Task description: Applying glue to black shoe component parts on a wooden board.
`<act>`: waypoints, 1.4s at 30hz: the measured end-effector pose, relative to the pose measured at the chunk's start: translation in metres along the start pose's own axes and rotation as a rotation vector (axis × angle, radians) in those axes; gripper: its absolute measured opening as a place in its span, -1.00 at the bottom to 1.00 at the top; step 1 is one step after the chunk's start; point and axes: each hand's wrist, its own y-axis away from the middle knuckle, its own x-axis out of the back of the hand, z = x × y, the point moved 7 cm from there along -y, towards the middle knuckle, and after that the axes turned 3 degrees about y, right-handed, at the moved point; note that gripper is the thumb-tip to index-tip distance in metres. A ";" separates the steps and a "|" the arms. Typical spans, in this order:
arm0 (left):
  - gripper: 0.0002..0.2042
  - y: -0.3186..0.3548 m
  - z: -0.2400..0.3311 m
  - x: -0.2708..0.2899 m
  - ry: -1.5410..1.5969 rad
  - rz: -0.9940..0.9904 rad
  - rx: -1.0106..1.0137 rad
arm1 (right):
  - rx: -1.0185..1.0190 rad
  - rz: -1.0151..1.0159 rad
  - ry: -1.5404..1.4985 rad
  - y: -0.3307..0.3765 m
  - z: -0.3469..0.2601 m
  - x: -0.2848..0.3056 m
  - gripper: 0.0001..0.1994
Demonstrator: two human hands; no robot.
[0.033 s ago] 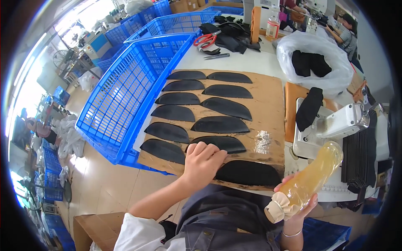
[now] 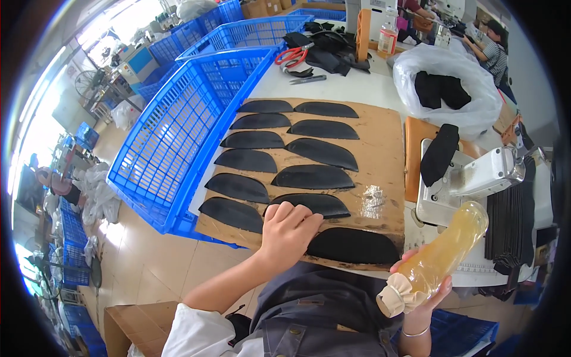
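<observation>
My left hand (image 2: 288,233) rests on a brown board (image 2: 383,149), its fingers curled between a black curved piece (image 2: 315,205) and the left end of a larger matte black piece (image 2: 354,246). Whatever its fingertips pinch, if anything, is hidden. In my right hand (image 2: 437,291) is a clear plastic bottle (image 2: 446,253) of yellowish liquid, gripped near its neck. The bottle tilts so that its mouth, wrapped in a gathered beige cover (image 2: 397,296), points down and left beside the board's near edge. Several more half-moon black pieces (image 2: 314,177) lie in two columns on the board.
A blue plastic crate (image 2: 172,149) stands against the board's left side. Red-handled scissors (image 2: 292,56) and black scraps (image 2: 330,50) lie at the back. To the right are a white machine (image 2: 488,172), a stack of black strips (image 2: 510,220) and a plastic bag (image 2: 482,101).
</observation>
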 end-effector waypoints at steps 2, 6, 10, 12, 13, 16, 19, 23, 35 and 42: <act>-0.85 -0.003 0.002 -0.002 0.007 -0.013 0.013 | 0.011 0.008 0.010 0.001 -0.003 0.003 -0.23; -0.86 -0.006 0.000 -0.006 0.037 -0.070 0.019 | 0.026 0.014 -0.013 0.000 -0.004 0.001 -0.25; -0.88 -0.006 -0.003 -0.002 0.086 -0.062 0.050 | 0.005 -0.027 -0.033 -0.001 0.000 0.002 -0.26; -0.87 -0.005 -0.003 0.000 0.063 -0.070 0.059 | -0.003 -0.022 -0.032 -0.001 0.001 0.003 -0.26; -0.87 -0.005 -0.003 0.001 0.066 -0.069 0.060 | -0.009 -0.017 -0.031 -0.001 0.001 0.003 -0.26; -0.87 -0.003 -0.004 0.003 0.046 -0.110 0.069 | -0.005 -0.001 0.020 -0.001 -0.003 0.003 -0.24; -0.85 0.003 0.000 0.016 0.122 -0.054 0.045 | 0.034 0.037 0.101 -0.003 -0.011 -0.002 -0.25; -0.75 0.024 0.011 0.023 0.213 -0.010 -0.114 | 0.181 0.070 0.544 -0.016 -0.027 -0.020 -0.27; -0.74 0.049 0.002 0.026 0.274 0.097 -0.208 | 0.283 -0.602 1.376 -0.041 0.028 -0.142 -0.41; -0.74 0.043 0.003 0.031 0.276 0.109 -0.206 | 0.351 -0.472 1.541 -0.038 0.023 -0.127 -0.53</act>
